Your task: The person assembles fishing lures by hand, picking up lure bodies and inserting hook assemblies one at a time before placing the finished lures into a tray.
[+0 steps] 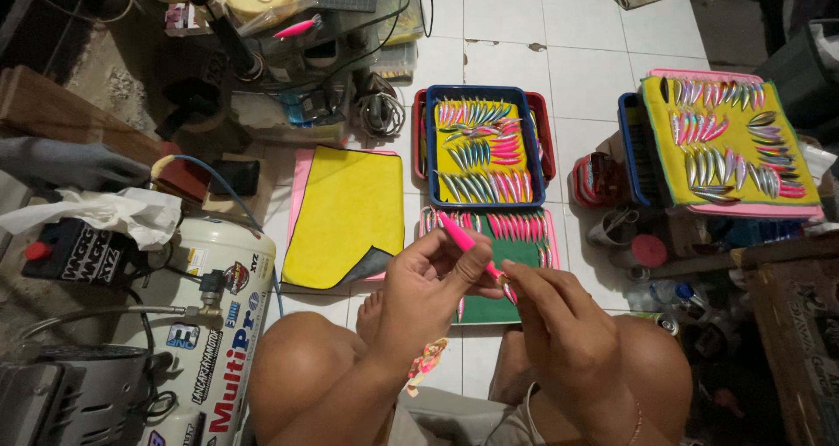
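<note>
Two bare hands meet above the person's knees, over a tiled floor (577,62). The left hand (428,284) is raised with palm turned inward, its fingers (472,258) pinched shut around a slim pink fishing lure (463,241) that points up and to the left. The right hand (555,324) comes in from the lower right, its fingers (517,280) closed on the lure's lower end; that end is mostly hidden between the fingertips.

Three trays of lures lie on the floor ahead: a blue tray (430,149) with a yellow mat, holding rows of silver, blue and pink lures; a green mat (524,258) just below it with a row of pink ones, partly hidden behind the hands; and a yellow-topped pink tray (725,140) well off to the right. The lures are too small and crowded to count. One bare yellow cloth (345,214) lies left of the blue tray. One white air compressor tank (218,332) sits at the lower left, cut off by the frame edge.
</note>
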